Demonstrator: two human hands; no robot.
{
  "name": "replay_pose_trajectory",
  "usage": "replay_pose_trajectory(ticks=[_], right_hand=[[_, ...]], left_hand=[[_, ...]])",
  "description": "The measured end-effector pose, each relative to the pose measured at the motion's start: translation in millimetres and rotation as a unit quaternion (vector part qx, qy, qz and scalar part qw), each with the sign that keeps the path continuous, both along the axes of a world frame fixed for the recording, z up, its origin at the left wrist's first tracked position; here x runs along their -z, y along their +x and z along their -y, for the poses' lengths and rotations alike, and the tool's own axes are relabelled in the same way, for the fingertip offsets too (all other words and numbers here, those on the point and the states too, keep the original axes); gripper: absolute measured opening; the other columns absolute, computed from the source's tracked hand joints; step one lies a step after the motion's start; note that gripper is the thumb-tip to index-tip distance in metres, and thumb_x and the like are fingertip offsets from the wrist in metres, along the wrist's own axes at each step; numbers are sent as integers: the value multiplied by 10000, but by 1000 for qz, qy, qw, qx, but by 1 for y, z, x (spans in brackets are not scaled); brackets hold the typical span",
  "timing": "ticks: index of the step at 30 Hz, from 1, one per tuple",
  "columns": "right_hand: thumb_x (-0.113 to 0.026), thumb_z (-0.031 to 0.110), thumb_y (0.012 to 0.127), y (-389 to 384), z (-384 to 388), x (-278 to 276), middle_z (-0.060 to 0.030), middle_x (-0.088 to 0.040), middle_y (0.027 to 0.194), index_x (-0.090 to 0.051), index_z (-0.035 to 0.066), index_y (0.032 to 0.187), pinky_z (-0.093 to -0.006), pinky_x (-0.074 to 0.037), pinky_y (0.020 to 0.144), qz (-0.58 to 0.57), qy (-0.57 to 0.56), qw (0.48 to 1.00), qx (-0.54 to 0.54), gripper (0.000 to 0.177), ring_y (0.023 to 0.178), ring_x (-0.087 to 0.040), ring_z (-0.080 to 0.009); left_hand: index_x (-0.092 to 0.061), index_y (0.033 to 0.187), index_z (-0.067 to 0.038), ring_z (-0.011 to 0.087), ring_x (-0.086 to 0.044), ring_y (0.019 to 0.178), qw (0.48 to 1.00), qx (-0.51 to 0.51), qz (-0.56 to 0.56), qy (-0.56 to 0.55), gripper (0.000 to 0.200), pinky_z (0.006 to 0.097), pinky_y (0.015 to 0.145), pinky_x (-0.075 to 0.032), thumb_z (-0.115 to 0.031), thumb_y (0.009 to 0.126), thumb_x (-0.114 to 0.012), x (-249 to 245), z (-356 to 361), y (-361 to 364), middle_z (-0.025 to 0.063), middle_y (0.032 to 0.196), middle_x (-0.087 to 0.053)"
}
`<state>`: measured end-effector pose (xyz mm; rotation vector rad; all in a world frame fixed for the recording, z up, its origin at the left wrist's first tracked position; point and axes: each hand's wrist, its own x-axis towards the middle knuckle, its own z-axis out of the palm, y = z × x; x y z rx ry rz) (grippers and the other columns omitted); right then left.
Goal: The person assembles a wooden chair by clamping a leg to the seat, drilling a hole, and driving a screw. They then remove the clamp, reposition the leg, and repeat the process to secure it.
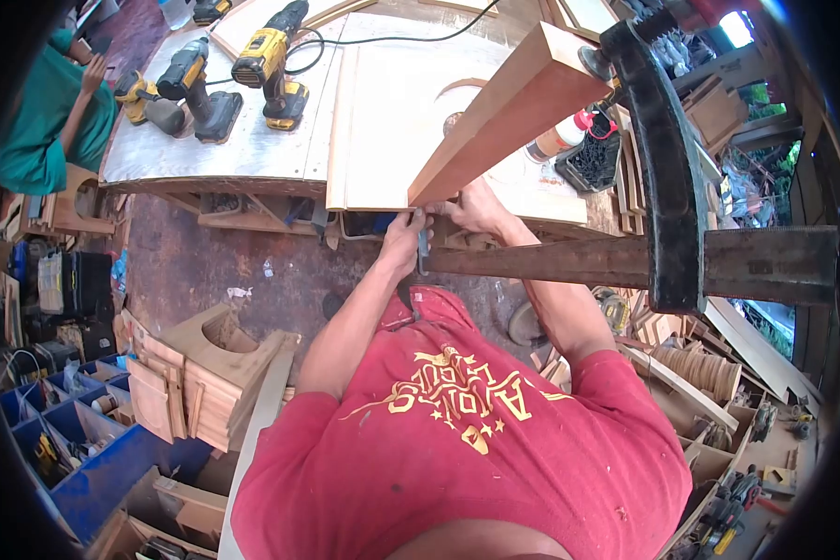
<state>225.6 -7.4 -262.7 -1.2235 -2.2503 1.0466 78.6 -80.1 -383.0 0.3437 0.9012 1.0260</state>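
Observation:
At the workbench's front edge, my left hand (402, 241) is closed around the near end of a large bar clamp (677, 168), with its fingertips against the board edge. My right hand (476, 209) is beside it, fingers curled at the edge below a thick wooden beam (518, 114); what they grip is hidden. The clamp's long steel bar runs from my hands to the right, over my right forearm. Its screw pad meets the beam's upper right end. Beneath the beam is a flat pale wooden panel (373, 140).
On the bench (149, 168) to the left are yellow-and-black cordless drills (269, 61). A glue bottle (555, 140) and a black tray of screws (590, 161) stand right of the beam. A person in green (42, 121) sits at far left. Blue bins (93, 485) and cut wood pieces (210, 373) lie lower left.

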Motion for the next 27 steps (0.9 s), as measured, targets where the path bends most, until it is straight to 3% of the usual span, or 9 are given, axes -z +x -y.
replay_pose_trajectory(ticks=[9,12,14,17,21,23,25,26,27], right_hand=[[-828,53,789,-3,6,0,-60,-717,920,-716,45,1022,-380,-539,860,-21,-34,998,39,258,925,-680,-192],[-758,150,840,4,4,-2,-146,-730,1110,-690,67,1189,-404,-539,909,-29,-52,998,3,365,1012,-703,-289],[-774,71,838,9,15,-20,-104,-709,1110,-669,28,1196,-377,-531,929,-78,-111,990,49,375,1036,-671,-237],[-744,36,868,30,13,-81,-116,-657,1220,-573,-21,1332,-378,-513,980,-54,-91,990,95,499,1155,-616,-226],[-679,186,934,60,4,-193,-139,-618,1331,-463,-6,1463,-399,-475,1028,-348,-8,923,163,603,1205,-600,-241],[-642,465,963,46,12,-264,-214,-571,1369,-376,-47,1497,-465,-470,1059,-407,81,908,58,786,1239,-584,-289],[-579,440,992,47,2,-314,-257,-494,1438,-272,-64,1537,-511,-394,1132,-406,107,907,-35,803,1355,-484,-338],[-521,334,1030,23,10,-333,-214,-628,1261,-370,-80,1457,-396,-543,951,-456,126,881,-25,613,1148,-646,-249],[-560,338,1022,10,14,-352,-264,-603,1280,-364,-54,1476,-450,-533,979,-492,60,866,-65,632,1176,-631,-316]], left_hand=[[-522,1234,-75,141,-589,764,1000,8,8,9,247,295,619,-503,-268,1094,-459,-1,-2,-3,49,1017,-578],[-545,1246,-86,129,-571,786,1000,13,22,16,286,293,633,-479,-312,1074,-513,6,-4,-3,33,1012,-586],[-557,1261,-93,122,-563,795,1000,12,20,5,311,293,637,-470,-334,1065,-538,5,0,-3,25,1015,-591],[-549,1299,-95,118,-569,792,1000,8,6,-8,340,288,625,-478,-340,1064,-537,1,-1,-3,29,1045,-602],[-503,1358,-94,124,-578,802,1000,14,10,4,376,294,633,-496,-334,1069,-523,4,-4,-1,43,1073,-603],[-458,1386,-69,147,-586,819,1000,14,-5,-8,386,318,654,-528,-302,1080,-495,-5,0,-3,66,1090,-592],[-480,1393,-118,123,-584,809,1000,16,-9,-16,386,289,639,-506,-327,1070,-521,-7,-1,-4,40,1074,-601],[-491,1396,-143,111,-583,805,1000,18,-11,-22,387,274,631,-496,-339,1065,-534,-5,1,-4,27,1066,-606],[-492,1392,-142,113,-586,803,1000,18,-9,-19,384,281,631,-505,-337,1064,-538,-2,0,-4,25,1053,-606]])
